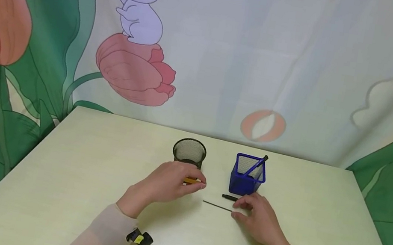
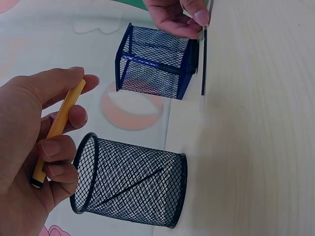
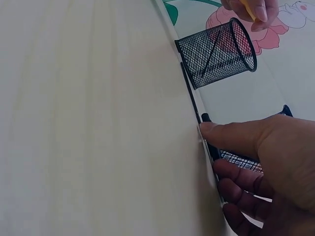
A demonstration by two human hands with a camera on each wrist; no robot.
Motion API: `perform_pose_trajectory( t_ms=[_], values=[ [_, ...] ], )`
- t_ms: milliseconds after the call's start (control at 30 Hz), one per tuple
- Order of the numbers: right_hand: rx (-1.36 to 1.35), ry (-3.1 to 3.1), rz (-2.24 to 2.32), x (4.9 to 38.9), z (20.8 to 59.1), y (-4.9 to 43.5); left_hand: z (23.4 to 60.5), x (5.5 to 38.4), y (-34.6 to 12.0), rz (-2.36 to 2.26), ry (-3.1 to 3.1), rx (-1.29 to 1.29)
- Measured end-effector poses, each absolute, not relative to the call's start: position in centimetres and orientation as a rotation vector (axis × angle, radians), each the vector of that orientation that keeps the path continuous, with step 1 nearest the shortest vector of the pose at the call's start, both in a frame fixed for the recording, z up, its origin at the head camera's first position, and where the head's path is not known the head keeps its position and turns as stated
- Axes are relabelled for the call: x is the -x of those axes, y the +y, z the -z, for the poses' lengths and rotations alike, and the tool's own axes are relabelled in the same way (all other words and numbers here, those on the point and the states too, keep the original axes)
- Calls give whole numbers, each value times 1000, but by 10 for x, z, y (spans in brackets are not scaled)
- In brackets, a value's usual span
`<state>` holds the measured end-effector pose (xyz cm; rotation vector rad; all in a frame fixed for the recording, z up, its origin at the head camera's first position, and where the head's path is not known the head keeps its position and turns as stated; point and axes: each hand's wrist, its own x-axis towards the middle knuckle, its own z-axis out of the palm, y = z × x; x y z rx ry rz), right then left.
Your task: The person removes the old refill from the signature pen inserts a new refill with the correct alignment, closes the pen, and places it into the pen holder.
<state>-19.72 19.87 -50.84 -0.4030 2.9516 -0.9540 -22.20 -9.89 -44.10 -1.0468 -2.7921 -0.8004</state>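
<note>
My left hand [image 1: 168, 183] holds a yellow pen [image 2: 59, 123] with a black end, thumb and fingers curled round it. It hovers in front of a round black mesh pen holder [image 1: 190, 149], in which a thin dark stick [image 2: 130, 187] leans. Low over the table, my right hand [image 1: 262, 220] has thumb and fingertips on either side of one end of a thin black pen refill [image 1: 215, 205]. Just behind the refill, a black pen [image 1: 228, 197] lies partly hidden by the right fingers. The square blue mesh pen holder [image 1: 242, 186] stands beyond, with a dark-capped blue pen [image 1: 256, 166] inside.
A pale wooden table [image 1: 67, 170] carries everything. Along its back edge hangs a curtain [image 1: 211, 55] printed with a rabbit, flowers and leaves. Small black cameras [image 1: 139, 238] are strapped at both wrists.
</note>
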Motion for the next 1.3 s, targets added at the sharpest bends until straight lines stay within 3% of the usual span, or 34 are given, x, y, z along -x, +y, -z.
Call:
perform_pose_trajectory(
  t_ms=[600, 1300],
  values=[
    [445, 2953, 1154, 192, 488, 209, 449, 220, -89, 793, -2829, 1115],
    [626, 2978, 1216, 201, 442, 185, 449, 219, -91, 802, -2883, 1116]
  ],
)
